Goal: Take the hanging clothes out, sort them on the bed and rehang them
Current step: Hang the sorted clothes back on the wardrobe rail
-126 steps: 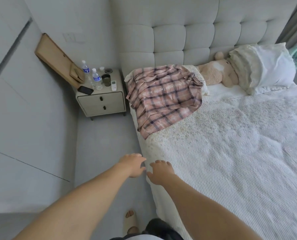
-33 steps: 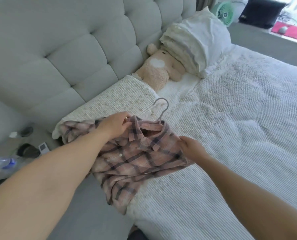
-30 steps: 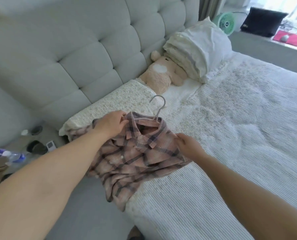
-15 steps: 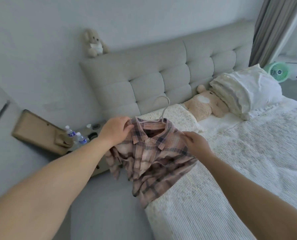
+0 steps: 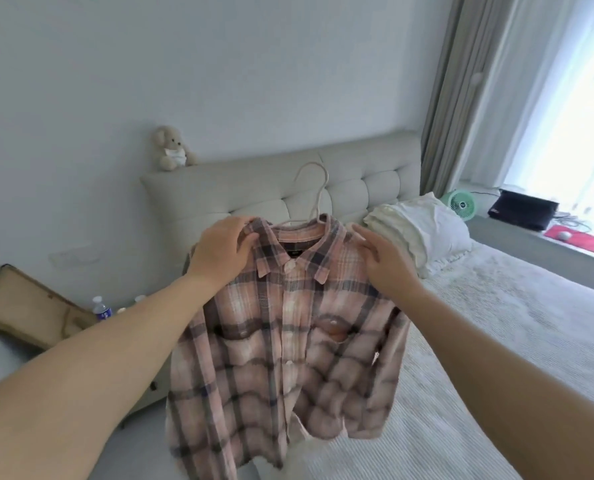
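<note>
Almost rehung: I hold a pink-and-navy plaid button-up shirt (image 5: 281,334) up beside the white-quilted bed (image 5: 496,341).

My left hand (image 5: 219,254) has its grip clamped on the collar and shoulder; my right hand (image 5: 383,261) rests open-fingered on the other shoulder. With the shirt on its pale wire hanger (image 5: 314,195), I judge only carrying it back to hang remains; no other clothes show.

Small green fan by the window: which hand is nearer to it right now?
Right. The right hand rests on the plaid shirt at the shoulder on the fan's side; the left hand grips the collar on the far side.
</note>
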